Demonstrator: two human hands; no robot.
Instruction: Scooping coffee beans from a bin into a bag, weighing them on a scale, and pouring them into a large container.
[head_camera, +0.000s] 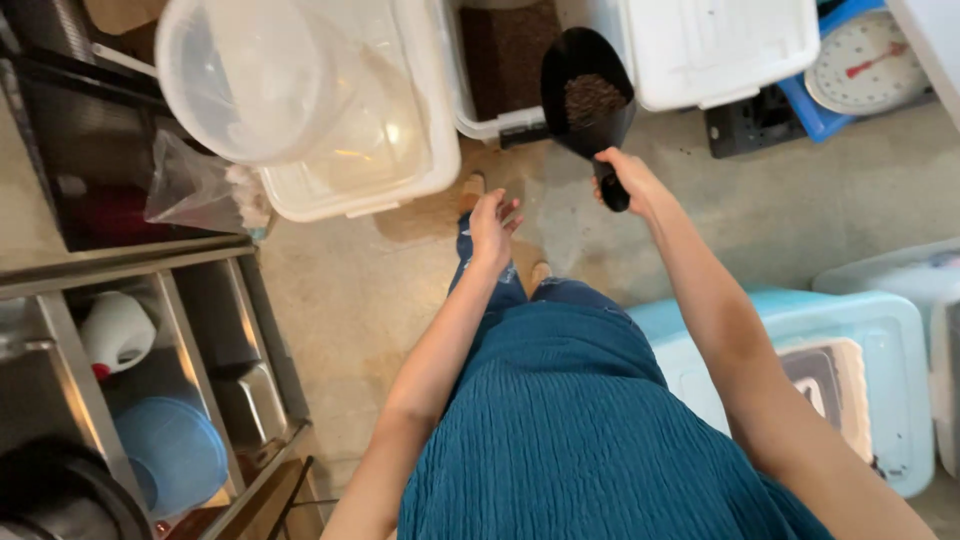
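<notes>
The right hand (628, 185) is clenched round the handle of a black scoop (585, 95), which carries a small heap of brown granules, possibly feed or coffee, though the view is too coarse to say. The scoop hangs over the near edge of an open white bin (480, 120) of the same dark stuff on the concrete floor (350, 300). The left hand (492, 225) hovers empty, fingers loosely spread. This looks like the lifting-out step; carrying it onward would call for a level scoop. A dial scale (865, 65) sits near the floor's far right corner.
</notes>
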